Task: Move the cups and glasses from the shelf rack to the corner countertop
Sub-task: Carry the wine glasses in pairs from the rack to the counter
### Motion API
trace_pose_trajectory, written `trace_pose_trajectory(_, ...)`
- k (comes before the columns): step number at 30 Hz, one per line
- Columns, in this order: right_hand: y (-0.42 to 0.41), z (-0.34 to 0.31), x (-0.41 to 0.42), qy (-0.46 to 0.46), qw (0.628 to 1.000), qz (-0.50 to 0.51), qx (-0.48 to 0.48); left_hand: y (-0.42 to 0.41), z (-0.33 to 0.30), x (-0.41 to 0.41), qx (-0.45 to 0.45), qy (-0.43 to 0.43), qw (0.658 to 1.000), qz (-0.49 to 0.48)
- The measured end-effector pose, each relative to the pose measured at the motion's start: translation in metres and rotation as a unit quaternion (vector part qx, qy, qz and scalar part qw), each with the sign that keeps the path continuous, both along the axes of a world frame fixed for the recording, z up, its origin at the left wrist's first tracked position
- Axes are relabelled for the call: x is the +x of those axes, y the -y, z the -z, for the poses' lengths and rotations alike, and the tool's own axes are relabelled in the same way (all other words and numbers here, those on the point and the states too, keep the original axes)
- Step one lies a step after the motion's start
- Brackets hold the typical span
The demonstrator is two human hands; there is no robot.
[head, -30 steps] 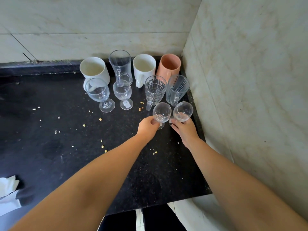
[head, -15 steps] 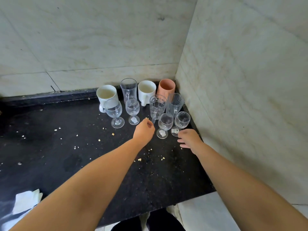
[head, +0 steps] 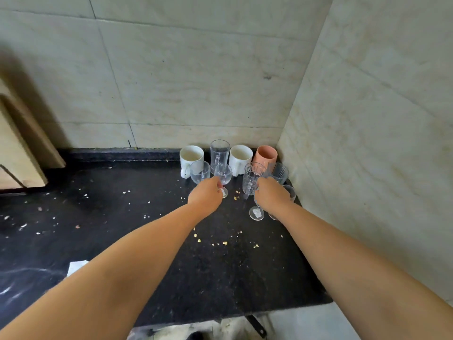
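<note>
**A:** What is nearest you?

**B:** My two bare forearms, reaching in over the near edge of the black speckled countertop (head: 220,278); it is hard and matte, littered with pale crumbs (head: 221,242); a white scrap of paper (head: 76,266) lies near my left arm.

**A:** And your hands?

**B:** My left hand (head: 205,198) is curled over the stem of a small wine glass (head: 223,174), though I cannot tell whether the fingers truly pinch it; my right hand (head: 272,196) is closed loosely above another stemmed glass, whose round foot (head: 256,213) stands on the counter just under my wrist; whether I grip it or only cover it is hidden.

**A:** Why so gathered?

**B:** I judge I am nudging the thin, top-heavy glasses tight into the far right corner, so they stay off the open edge and lean on nothing.

**A:** And farther back?

**B:** A ribbed clear mug (head: 252,179) and a fluted glass (head: 279,171); behind them, against the back edge, a white mug (head: 191,158), a tall glass mug (head: 220,150), a second white mug (head: 240,157) and a smooth pink cup (head: 266,155) right in the corner; pale marbled tile walls (head: 196,82) rise behind.
</note>
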State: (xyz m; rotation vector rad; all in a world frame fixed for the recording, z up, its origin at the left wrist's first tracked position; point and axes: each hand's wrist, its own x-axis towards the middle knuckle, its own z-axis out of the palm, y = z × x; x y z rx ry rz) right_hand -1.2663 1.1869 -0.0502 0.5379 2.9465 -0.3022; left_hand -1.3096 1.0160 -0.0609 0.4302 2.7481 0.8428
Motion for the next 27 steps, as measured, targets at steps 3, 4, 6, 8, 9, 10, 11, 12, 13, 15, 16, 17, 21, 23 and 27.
trace_pose_trajectory(3, 0.012, -0.006, -0.01, -0.005, 0.997, -0.082, 0.01, 0.027, -0.007, 0.005, -0.007, -0.008, 0.998, -0.064)
trace_pose_trajectory(4, 0.017, -0.01, -0.013, -0.008, 0.994, -0.104, 0.011, 0.035, -0.01, 0.008, -0.007, -0.012, 0.996, -0.086)
trace_pose_trajectory(6, 0.033, -0.017, -0.016, -0.012, 0.989, -0.144, 0.02, 0.053, -0.012, 0.021, -0.004, -0.021, 0.99, -0.139)
trace_pose_trajectory(8, 0.05, -0.02, -0.015, -0.007, 0.982, -0.188, 0.022, 0.069, -0.011, 0.038, -0.001, -0.021, 0.983, -0.183)
trace_pose_trajectory(9, 0.061, -0.019, -0.015, -0.008, 0.975, -0.221, 0.02, 0.079, -0.008, 0.051, -0.003, -0.017, 0.977, -0.21)
trace_pose_trajectory(10, 0.07, -0.018, -0.013, -0.008, 0.971, -0.24, 0.02, 0.086, -0.005, 0.062, -0.006, -0.011, 0.974, -0.226)
trace_pose_trajectory(11, 0.079, -0.017, -0.011, -0.007, 0.966, -0.257, 0.021, 0.092, -0.001, 0.071, -0.009, -0.007, 0.971, -0.241)
trace_pose_trajectory(12, 0.09, -0.015, -0.007, -0.001, 0.961, -0.277, 0.022, 0.1, 0.001, 0.085, -0.012, 0.001, 0.966, -0.26)
trace_pose_trajectory(13, 0.101, -0.013, -0.001, 0.005, 0.955, -0.297, 0.023, 0.109, 0.003, 0.098, -0.015, 0.007, 0.96, -0.28)
trace_pose_trajectory(15, 0.126, -0.012, 0.012, 0.013, 0.939, -0.342, 0.024, 0.126, 0.003, 0.124, -0.024, 0.01, 0.947, -0.32)
trace_pose_trajectory(16, 0.138, -0.011, 0.02, 0.014, 0.932, -0.363, 0.023, 0.136, 0.005, 0.137, -0.027, 0.007, 0.94, -0.339)
trace_pose_trajectory(17, 0.149, -0.01, 0.026, 0.012, 0.925, -0.379, 0.022, 0.145, 0.006, 0.148, -0.026, 0.003, 0.933, -0.358)
trace_pose_trajectory(21, 0.195, -0.009, 0.056, 0.017, 0.901, -0.433, 0.032, 0.176, 0.006, 0.199, -0.017, 0.014, 0.903, -0.43)
trace_pose_trajectory(23, 0.225, -0.009, 0.077, 0.019, 0.882, -0.47, 0.036, 0.196, 0.006, 0.236, -0.019, 0.015, 0.883, -0.469)
trace_pose_trajectory(27, 0.282, -0.005, 0.126, 0.023, 0.846, -0.531, 0.035, 0.235, 0.008, 0.312, -0.02, 0.021, 0.843, -0.536)
